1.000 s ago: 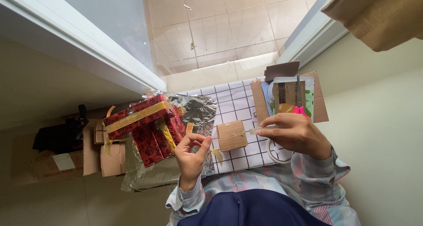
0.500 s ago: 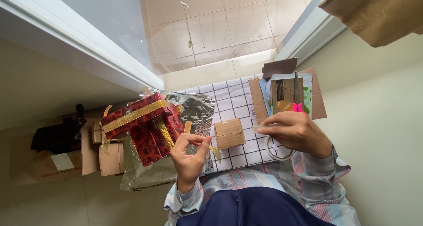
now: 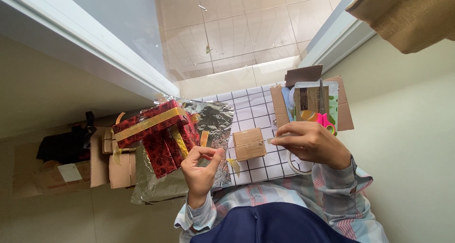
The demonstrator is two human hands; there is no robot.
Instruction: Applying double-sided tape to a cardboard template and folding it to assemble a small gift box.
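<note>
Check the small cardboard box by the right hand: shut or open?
Shut. The small cardboard box lies on the checked sheet, flaps flat and taped over; nothing inside shows. The right hand is beside it.

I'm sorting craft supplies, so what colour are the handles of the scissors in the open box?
Pink: the scissors lie in the cardboard box, clearest in the head view.

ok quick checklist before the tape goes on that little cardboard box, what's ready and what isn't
1. Strip of tape pinched in the right hand: ok.
2. Left hand free to steady things: cannot tell, its fingers are pinched together, maybe on something small.
3. Small cardboard box within reach on the checked mat: ok.
4. Box flaps closed: cannot tell.
5. Tape roll close by under the right hand: ok.
6. Scissors handy on the open carton: ok.
</note>
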